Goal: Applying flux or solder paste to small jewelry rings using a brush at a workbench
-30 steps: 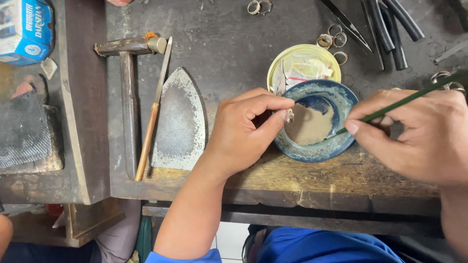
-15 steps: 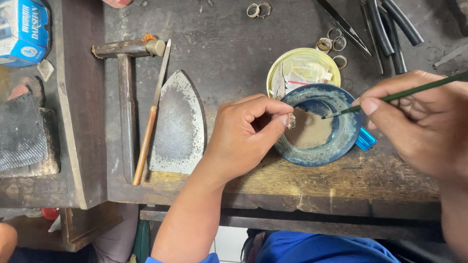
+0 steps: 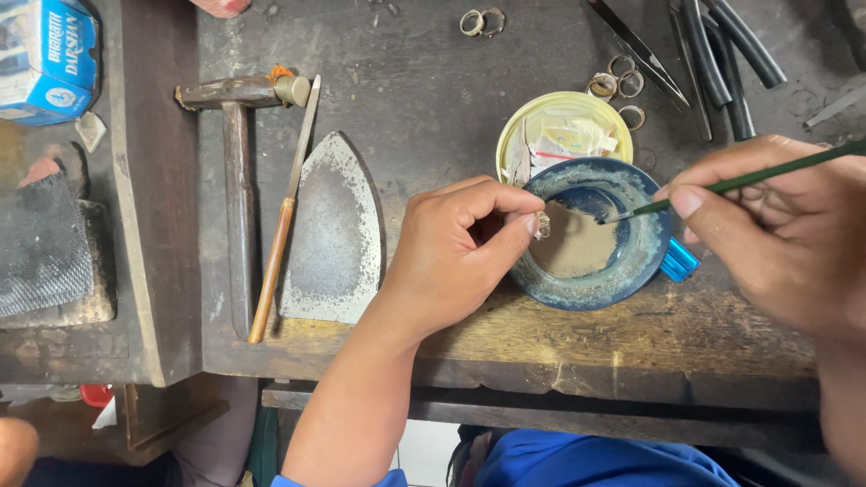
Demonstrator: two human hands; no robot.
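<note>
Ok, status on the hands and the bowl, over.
Left hand pinching a small ring at the blue bowl rim. Right hand holding a thin brush, tip over the bowl. Nothing between them.

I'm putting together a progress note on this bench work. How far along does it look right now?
Done: several loose rings lie on the bench behind the bowls. In hand: the left hand pinches a small ring over the blue bowl, while the right hand holds a green brush with its tip at the bowl's inner wall. Left: the brush is not yet on the ring.
</note>
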